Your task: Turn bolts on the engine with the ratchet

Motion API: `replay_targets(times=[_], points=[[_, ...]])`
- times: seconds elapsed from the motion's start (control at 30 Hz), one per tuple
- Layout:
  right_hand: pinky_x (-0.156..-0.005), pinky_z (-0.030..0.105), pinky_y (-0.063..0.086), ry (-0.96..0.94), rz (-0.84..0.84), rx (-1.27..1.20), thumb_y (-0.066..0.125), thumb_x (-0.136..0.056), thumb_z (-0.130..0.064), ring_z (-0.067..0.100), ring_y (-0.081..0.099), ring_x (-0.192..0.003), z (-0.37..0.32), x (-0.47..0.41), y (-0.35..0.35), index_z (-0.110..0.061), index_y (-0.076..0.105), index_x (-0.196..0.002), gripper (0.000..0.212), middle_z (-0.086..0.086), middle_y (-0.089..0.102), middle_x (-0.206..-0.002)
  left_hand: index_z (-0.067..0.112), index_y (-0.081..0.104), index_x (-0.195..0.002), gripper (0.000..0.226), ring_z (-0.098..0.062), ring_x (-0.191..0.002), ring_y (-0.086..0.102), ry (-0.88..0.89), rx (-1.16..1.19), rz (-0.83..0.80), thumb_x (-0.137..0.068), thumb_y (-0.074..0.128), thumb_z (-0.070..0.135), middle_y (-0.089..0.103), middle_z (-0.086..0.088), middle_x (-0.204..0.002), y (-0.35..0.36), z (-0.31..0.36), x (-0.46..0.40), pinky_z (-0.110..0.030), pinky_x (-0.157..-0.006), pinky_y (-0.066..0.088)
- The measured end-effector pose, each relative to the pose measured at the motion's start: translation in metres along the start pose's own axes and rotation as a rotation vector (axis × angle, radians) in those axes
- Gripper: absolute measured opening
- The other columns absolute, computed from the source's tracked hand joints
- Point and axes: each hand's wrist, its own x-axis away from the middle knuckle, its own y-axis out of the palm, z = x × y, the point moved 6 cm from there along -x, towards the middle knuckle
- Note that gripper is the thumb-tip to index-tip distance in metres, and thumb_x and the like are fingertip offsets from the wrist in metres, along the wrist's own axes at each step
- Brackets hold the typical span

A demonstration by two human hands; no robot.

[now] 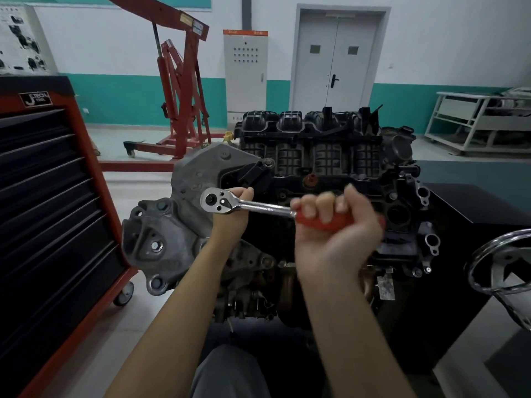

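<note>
Your right hand (339, 225) is wrapped tight around the red handle of the ratchet wrench (253, 206), fingers curled over the top of the grip. The wrench lies nearly level in front of you, its chrome shaft running left to the round head, which sits over the near left part of the engine (330, 156). Your left hand (234, 216) comes up from below and holds the wrench just behind the head, fingertips curled around the far side of the shaft. What the head is seated on is hidden behind the tool and your hand.

The engine stands on a dark stand (459, 254), with the grey cast bracket (178, 219) at its left end and the black ribbed manifold along its far edge. A red tool cabinet (57, 196) with black drawers stands just off the left end. A red engine hoist (181, 81) is on the floor well beyond, near the grey double door (336, 61).
</note>
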Motion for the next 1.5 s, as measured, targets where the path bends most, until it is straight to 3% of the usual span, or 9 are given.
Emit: replay_targets(times=[0.1, 0.27, 0.47, 0.63, 0.87, 1.0, 1.13, 1.2, 1.5], points=[[-0.049, 0.024, 0.040, 0.036, -0.103, 0.137, 0.044, -0.086, -0.009, 0.015, 0.032, -0.039, -0.007, -0.021, 0.020, -0.016, 0.037, -0.053, 0.035, -0.003, 0.030, -0.043, 0.016, 0.039, -0.054, 0.044, -0.002, -0.048, 0.035, -0.039, -0.038, 0.036, -0.092, 0.055, -0.001, 0.041, 0.014, -0.050, -0.001, -0.004, 0.004, -0.015, -0.053, 0.030], [-0.045, 0.023, 0.039, 0.181, -0.277, 0.368, 0.046, -0.085, -0.008, 0.014, 0.031, -0.037, -0.002, -0.053, 0.065, -0.016, 0.038, -0.051, 0.036, -0.003, 0.031, -0.040, 0.031, 0.034, -0.048, 0.034, -0.008, -0.049, 0.028, -0.138, -0.052, -0.036, -0.072, 0.057, 0.039, 0.032, 0.012, -0.051, 0.001, -0.006, 0.007, -0.023, -0.051, 0.025], [-0.050, 0.024, 0.041, 0.055, -0.110, 0.098, 0.046, -0.089, -0.010, 0.014, 0.034, -0.040, -0.001, -0.024, 0.026, -0.017, 0.040, -0.053, 0.037, -0.003, 0.033, -0.044, 0.030, 0.048, -0.043, 0.041, 0.001, -0.044, 0.035, -0.087, 0.025, 0.028, -0.079, 0.066, 0.021, 0.039, 0.017, -0.045, -0.003, -0.004, 0.006, -0.015, -0.051, 0.032], [-0.065, 0.034, 0.046, -0.043, 0.050, -0.209, 0.050, -0.079, -0.020, 0.017, 0.045, -0.048, 0.009, 0.025, -0.020, -0.017, 0.043, -0.048, 0.032, 0.001, 0.037, -0.047, 0.017, 0.032, -0.051, 0.054, -0.001, -0.040, 0.033, 0.035, -0.101, 0.063, -0.085, 0.074, 0.018, 0.034, 0.015, -0.042, 0.003, 0.011, 0.001, -0.011, -0.046, 0.031], [-0.055, 0.028, 0.044, -0.017, -0.056, 0.002, 0.045, -0.083, -0.013, 0.017, 0.036, -0.041, -0.003, 0.004, 0.003, -0.017, 0.040, -0.048, 0.036, -0.001, 0.031, -0.044, 0.019, 0.035, -0.047, 0.054, -0.002, -0.038, 0.031, -0.032, -0.117, 0.042, -0.091, 0.064, 0.009, 0.033, 0.014, -0.039, 0.000, 0.001, 0.002, -0.011, -0.045, 0.028], [-0.049, 0.023, 0.040, 0.122, -0.171, 0.213, 0.042, -0.088, -0.010, 0.015, 0.032, -0.038, -0.010, -0.036, 0.036, -0.017, 0.037, -0.050, 0.039, -0.003, 0.030, -0.042, 0.025, 0.056, -0.061, 0.023, -0.009, -0.060, 0.049, -0.130, -0.097, 0.031, -0.078, 0.068, 0.036, 0.051, 0.007, -0.059, -0.001, -0.011, 0.006, -0.024, -0.062, 0.041], [-0.047, 0.023, 0.040, 0.183, -0.210, 0.289, 0.043, -0.089, -0.011, 0.014, 0.031, -0.037, -0.009, -0.048, 0.053, -0.016, 0.037, -0.052, 0.038, -0.003, 0.030, -0.041, 0.027, 0.049, -0.061, 0.034, -0.009, -0.059, 0.046, -0.156, -0.105, 0.038, -0.060, 0.068, 0.055, 0.051, 0.017, -0.055, -0.005, -0.014, 0.007, -0.026, -0.063, 0.039], [-0.050, 0.024, 0.042, 0.134, -0.181, 0.233, 0.047, -0.085, -0.010, 0.014, 0.033, -0.040, -0.009, -0.035, 0.042, -0.016, 0.039, -0.052, 0.035, -0.003, 0.032, -0.043, 0.020, 0.049, -0.059, 0.036, -0.012, -0.056, 0.043, -0.110, -0.051, -0.015, -0.063, 0.068, 0.050, 0.046, 0.006, -0.055, -0.002, -0.008, 0.008, -0.026, -0.057, 0.036], [-0.070, 0.036, 0.047, -0.054, 0.000, -0.193, 0.048, -0.078, -0.021, 0.018, 0.048, -0.050, 0.016, 0.041, -0.022, -0.016, 0.045, -0.045, 0.035, 0.001, 0.039, -0.047, 0.019, 0.024, -0.049, 0.059, -0.003, -0.039, 0.022, -0.004, -0.018, 0.064, -0.091, 0.066, 0.019, 0.025, 0.014, -0.042, 0.003, 0.007, 0.003, -0.014, -0.043, 0.023]])
